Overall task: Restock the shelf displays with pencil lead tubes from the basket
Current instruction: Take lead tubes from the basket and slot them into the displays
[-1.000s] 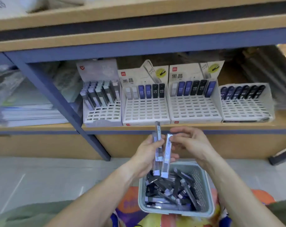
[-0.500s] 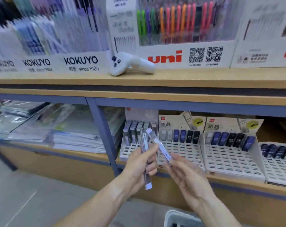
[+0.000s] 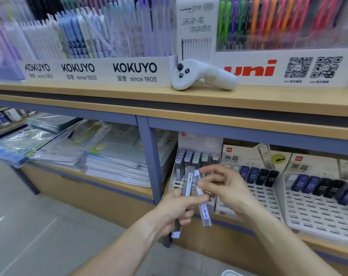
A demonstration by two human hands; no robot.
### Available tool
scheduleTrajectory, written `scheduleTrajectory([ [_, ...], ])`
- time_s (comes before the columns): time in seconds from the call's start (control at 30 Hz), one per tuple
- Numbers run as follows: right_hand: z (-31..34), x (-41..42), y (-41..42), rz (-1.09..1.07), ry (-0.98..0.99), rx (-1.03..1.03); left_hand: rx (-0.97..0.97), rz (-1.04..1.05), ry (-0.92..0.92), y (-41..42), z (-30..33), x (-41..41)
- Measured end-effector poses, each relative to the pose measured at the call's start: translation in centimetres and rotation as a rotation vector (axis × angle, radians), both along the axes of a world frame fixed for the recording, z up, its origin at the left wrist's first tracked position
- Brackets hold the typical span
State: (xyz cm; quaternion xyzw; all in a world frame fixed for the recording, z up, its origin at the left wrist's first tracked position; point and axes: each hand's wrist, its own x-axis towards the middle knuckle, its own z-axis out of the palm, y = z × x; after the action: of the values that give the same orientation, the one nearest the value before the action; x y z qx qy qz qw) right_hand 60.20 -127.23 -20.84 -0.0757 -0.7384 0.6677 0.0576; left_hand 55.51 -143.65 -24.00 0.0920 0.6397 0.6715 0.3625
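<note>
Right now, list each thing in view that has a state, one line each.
Left hand: grips clear lead tubes, upright.
Right hand: fingers pinch one clear lead tube, tilted.
Grey display tray: back rows filled, front slots bare.
Middle display tray: one row of tubes, lower slots bare.
Right display tray: one row of tubes, lower slots bare.
Basket: only its rim shows.
White controller: lying on the upper shelf.

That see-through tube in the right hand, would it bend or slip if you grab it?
The clear lead tube looks like stiff, straight plastic, so it probably won't bend. Its smooth, glossy sides may be slippery. The right hand holds it with just the fingers, so it seems very light.
</note>
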Motion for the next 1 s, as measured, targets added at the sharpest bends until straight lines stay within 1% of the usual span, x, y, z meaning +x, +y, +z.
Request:
scheduleTrajectory([
  [0.07,-0.2,-1.0,-0.4,-0.002,0.025,0.034,-0.015,0.068,-0.012,-0.3,-0.2,-0.3],
  [0.13,-0.5,-2.3,-0.7,-0.074,0.076,0.071,-0.028,0.151,-0.046,-0.6,-0.5,-0.6],
  [0.23,-1.4,-4.5,-0.8,-0.277,0.236,0.182,0.025,0.237,-0.171,-1.4,-1.1,-1.4],
  [0.3,-2.2,-5.5,-0.9,-0.326,0.342,0.292,0.080,0.287,-0.257,-1.9,-1.3,-1.7],
  [0.37,-2.8,-6.2,-1.2,-0.327,0.399,0.352,0.095,0.328,-0.284,-2.3,-1.7,-2.0],
  [0.53,-4.1,-7.0,-1.5,-0.306,0.456,0.493,0.077,0.365,-0.250,-2.7,-2.3,-2.2],
  [0.8,-4.9,-7.5,-1.4,-0.269,0.486,0.557,0.051,0.309,-0.160,-2.7,-1.9,-2.1],
  [1.0,-4.4,-7.4,-1.6,-0.241,0.461,0.605,0.080,0.353,-0.163,-2.4,-1.6,-2.1],
])
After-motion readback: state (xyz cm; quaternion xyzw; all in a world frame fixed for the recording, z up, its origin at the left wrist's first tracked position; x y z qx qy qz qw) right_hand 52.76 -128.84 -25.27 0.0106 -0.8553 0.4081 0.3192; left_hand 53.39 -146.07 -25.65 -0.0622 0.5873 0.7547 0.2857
